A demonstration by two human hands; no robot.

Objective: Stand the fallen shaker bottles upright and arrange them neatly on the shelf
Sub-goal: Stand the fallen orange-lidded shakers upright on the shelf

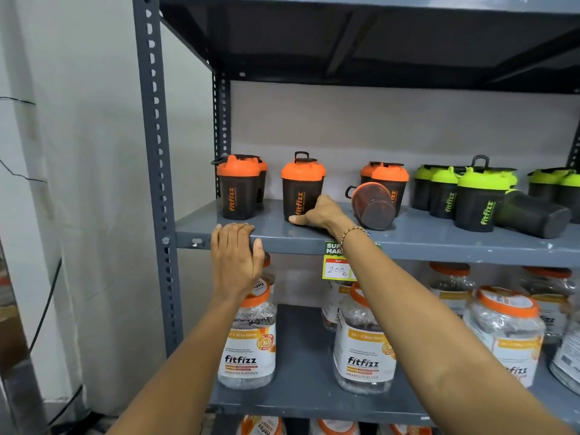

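On the grey shelf (433,244) stand black shaker bottles with orange lids at the left (238,190) and in the middle (392,181). My right hand (318,212) wraps the base of another upright orange-lidded shaker (300,186), thumb in front and fingers behind. Just right of that hand an orange-lidded shaker (373,205) lies on its side, base toward me. Several green-lidded shakers (480,199) stand further right, and one dark shaker (533,215) lies fallen against them. My left hand (235,255) rests on the shelf's front edge, holding nothing.
Large Fitfizz jars (248,337) with orange lids fill the shelf below. A price tag (336,264) hangs from the shelf lip by my right wrist. The perforated steel post (156,152) frames the left side, and an upper shelf (376,42) hangs overhead.
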